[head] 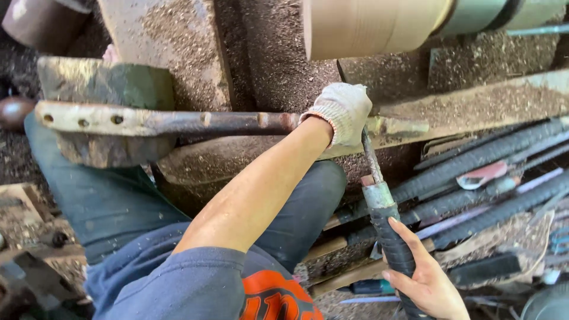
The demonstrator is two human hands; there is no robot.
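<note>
Head view. The left hand [342,111], in a white knit glove, sits at upper centre of the frame. Its fingers are clamped over the metal shank of a long turning tool [379,207] and press it onto the rusty tool rest bar [178,121]. The bare right hand [424,278], at lower right, has its fingers wrapped around the tool's black taped handle.

The tool runs diagonally from lower right up to the rest, just below the pale wooden workpiece [373,24] at the top edge.

Judged stiff and fairly heavy: steel shank, thick handle. The tape wrap should give a firm, non-slip hold; the bare shank looks smoother and is best held gloved, close to the rest.

Sawdust covers the lathe bed [474,109]. Similar spare tools [492,178] lie stacked at right.
</note>
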